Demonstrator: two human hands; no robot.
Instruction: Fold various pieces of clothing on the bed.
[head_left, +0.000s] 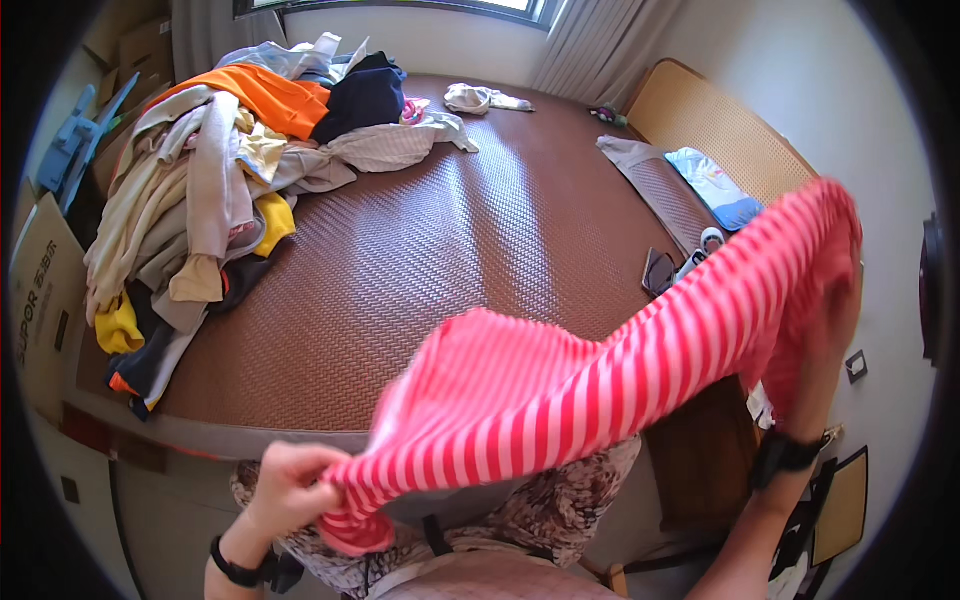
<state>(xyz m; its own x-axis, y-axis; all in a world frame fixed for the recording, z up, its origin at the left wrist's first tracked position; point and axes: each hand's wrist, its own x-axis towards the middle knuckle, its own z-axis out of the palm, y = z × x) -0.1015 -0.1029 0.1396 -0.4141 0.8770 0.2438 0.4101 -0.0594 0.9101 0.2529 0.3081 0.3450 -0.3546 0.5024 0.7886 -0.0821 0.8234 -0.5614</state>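
Note:
A red and pink striped garment (570, 405) stretches between my two hands, above the near edge of the bed and my patterned trousers. My left hand (300, 480) pinches one end of it, and a short bit of striped cloth hangs below the fingers. At the upper right, my right hand (836, 300) is raised and blurred, with the other end of the cloth draped over and around it. The cloth covers much of that hand's fingers. Both wrists carry black bands.
A brown woven mat (360, 330) covers the bed. A large heap of clothes (180, 187) lies on its left side. Folded light-blue clothing (712, 187) and a phone (659, 271) lie at the right. Cardboard boxes (45, 315) stand left; a wooden nightstand (701, 457) stands right.

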